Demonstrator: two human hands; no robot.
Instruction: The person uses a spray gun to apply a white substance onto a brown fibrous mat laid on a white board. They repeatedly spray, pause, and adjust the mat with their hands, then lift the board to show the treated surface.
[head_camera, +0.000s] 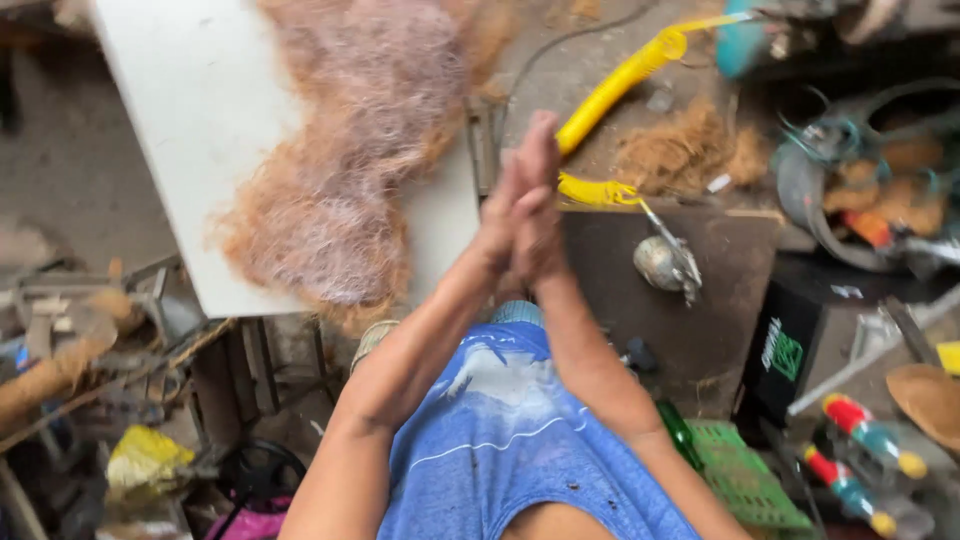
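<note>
Left hand (500, 215), right hand (540, 200): palms pressed flat together, grip contents hidden, cannot tell. Left: coir fibre heap (340, 160) spread on white worktop (180, 110), within reach.

Rough, matt brown fibre (350, 190) lies on the counter's (180, 110) smooth white board; the coiled hose (615, 85) is glossy yellow plastic, the air gun (665, 262) dull metal.

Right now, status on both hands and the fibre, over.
Left hand and right hand pressed palm to palm, nothing visible between. Fibre pile on white board, untouched. Yellow coiled hose just right.
</note>
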